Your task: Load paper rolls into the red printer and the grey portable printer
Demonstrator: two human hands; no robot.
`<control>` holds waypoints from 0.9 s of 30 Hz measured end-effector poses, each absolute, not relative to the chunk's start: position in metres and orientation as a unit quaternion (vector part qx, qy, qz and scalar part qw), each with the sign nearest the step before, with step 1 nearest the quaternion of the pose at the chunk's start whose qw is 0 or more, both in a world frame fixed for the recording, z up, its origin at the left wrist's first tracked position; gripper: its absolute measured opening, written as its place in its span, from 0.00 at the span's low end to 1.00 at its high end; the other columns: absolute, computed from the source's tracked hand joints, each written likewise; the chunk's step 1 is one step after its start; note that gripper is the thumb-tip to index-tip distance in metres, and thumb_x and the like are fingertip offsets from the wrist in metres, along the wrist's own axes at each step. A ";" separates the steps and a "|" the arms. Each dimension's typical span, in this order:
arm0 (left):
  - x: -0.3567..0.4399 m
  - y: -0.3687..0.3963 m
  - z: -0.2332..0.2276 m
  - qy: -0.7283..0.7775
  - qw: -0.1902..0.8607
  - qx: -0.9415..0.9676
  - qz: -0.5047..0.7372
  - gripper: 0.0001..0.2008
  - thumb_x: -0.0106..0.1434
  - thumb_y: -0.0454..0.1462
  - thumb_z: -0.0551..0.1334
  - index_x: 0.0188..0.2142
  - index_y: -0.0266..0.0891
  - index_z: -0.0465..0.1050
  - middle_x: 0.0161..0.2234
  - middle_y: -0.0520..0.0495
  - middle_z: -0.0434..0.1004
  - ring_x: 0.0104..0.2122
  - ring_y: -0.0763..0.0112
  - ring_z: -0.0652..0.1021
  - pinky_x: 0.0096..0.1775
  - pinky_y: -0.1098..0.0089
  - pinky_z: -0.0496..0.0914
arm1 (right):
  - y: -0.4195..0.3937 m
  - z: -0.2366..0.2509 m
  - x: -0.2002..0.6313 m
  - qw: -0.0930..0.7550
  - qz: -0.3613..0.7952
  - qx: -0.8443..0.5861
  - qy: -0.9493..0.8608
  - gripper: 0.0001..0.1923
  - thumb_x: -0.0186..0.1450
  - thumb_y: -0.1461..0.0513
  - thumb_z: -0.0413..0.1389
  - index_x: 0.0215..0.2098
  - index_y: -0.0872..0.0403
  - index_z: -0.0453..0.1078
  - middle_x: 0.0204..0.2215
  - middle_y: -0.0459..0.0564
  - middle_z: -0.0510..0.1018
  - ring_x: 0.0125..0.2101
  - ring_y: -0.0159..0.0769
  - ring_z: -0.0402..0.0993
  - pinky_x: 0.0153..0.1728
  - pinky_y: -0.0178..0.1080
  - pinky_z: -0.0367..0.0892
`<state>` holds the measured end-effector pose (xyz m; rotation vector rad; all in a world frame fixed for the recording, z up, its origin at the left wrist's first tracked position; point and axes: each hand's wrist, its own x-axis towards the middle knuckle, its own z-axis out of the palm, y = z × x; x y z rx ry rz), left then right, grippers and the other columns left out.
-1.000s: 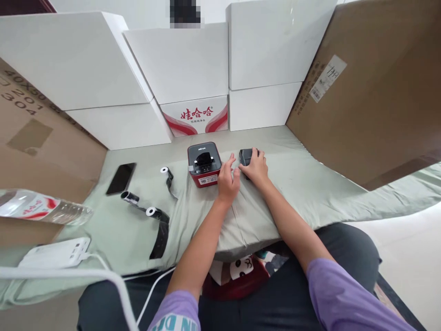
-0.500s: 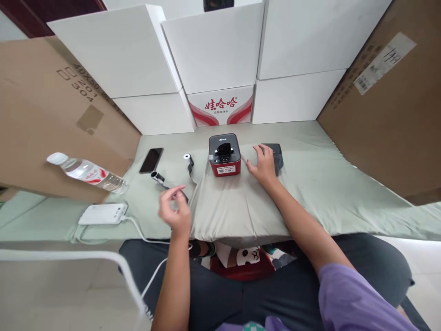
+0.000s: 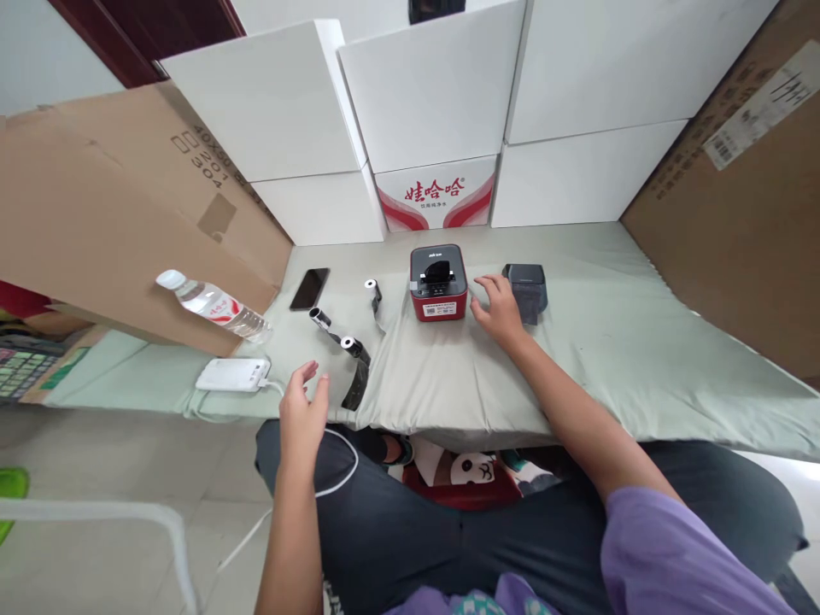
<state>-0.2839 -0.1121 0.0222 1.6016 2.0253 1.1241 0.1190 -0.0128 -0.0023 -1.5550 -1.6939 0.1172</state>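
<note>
— Where are your hands, nearest first?

— My left hand (image 3: 303, 408) hangs at the near edge of the table, fingers spread and slack, gripping nothing. It is just short of the black strip of the nearest roll (image 3: 354, 376), which trails over the edge, and near the white power bank (image 3: 231, 374), whose cable (image 3: 333, 478) loops down across my lap.

— And the right one?

— My right hand (image 3: 498, 306) lies flat on the cloth further in, fingers loosely apart, clamped on nothing. It sits between the red printer (image 3: 438, 291) and the dark grey cover (image 3: 526, 289), fingertips nearly at the cover, I think, though I cannot tell whether they touch it.

— Why is the printer set like that?

— It stands upright, label side toward me, top open with a black part showing, probably so I can reach into it from my seat. The cover sits just to its right, close at hand.

— What else is on the left?

— Two more small rolls (image 3: 371, 288) with black tails, one behind the other, then a phone (image 3: 309, 288) lying face up and a water bottle (image 3: 214, 305) on its side, well apart from the printer.

— The surface and beyond?

— A pale green cloth (image 3: 608, 342) covers the table, wrinkled at the near edge. Behind stand stacked white boxes (image 3: 423, 94), one with red print, flanked by leaning brown cardboard (image 3: 96, 222) on both sides like a screen.
</note>
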 end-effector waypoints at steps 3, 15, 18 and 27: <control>-0.240 -0.118 0.032 0.645 0.104 0.568 0.501 0.16 0.69 0.44 0.59 0.53 0.42 0.73 0.53 0.40 0.81 0.55 0.58 0.80 0.58 0.57 0.73 | -0.013 -0.004 0.115 0.409 0.059 -0.592 -0.692 0.24 0.68 0.60 0.50 0.61 0.56 0.69 0.57 0.63 0.72 0.60 0.51 0.68 0.63 0.52 0.66; -0.104 -0.003 0.034 0.613 0.110 0.687 0.375 0.19 0.74 0.41 0.54 0.59 0.41 0.74 0.57 0.36 0.75 0.57 0.55 0.76 0.59 0.57 0.70 | -0.015 -0.007 0.117 0.421 0.105 -0.574 -0.694 0.24 0.67 0.61 0.50 0.60 0.58 0.69 0.54 0.62 0.74 0.54 0.48 0.73 0.59 0.50 0.69; -0.104 0.006 0.034 0.619 0.080 0.700 0.347 0.18 0.76 0.42 0.51 0.56 0.44 0.76 0.54 0.38 0.76 0.51 0.58 0.79 0.53 0.62 0.71 | -0.014 -0.007 0.117 0.422 0.112 -0.572 -0.694 0.24 0.67 0.61 0.50 0.60 0.56 0.69 0.54 0.61 0.74 0.53 0.48 0.73 0.59 0.50 0.69; -0.103 0.005 0.043 0.627 0.031 0.720 0.296 0.18 0.77 0.42 0.49 0.53 0.46 0.77 0.49 0.41 0.79 0.46 0.57 0.79 0.43 0.64 0.68 | -0.012 -0.009 0.119 0.432 0.119 -0.578 -0.682 0.24 0.67 0.60 0.51 0.60 0.57 0.69 0.52 0.60 0.74 0.49 0.46 0.75 0.56 0.49 0.71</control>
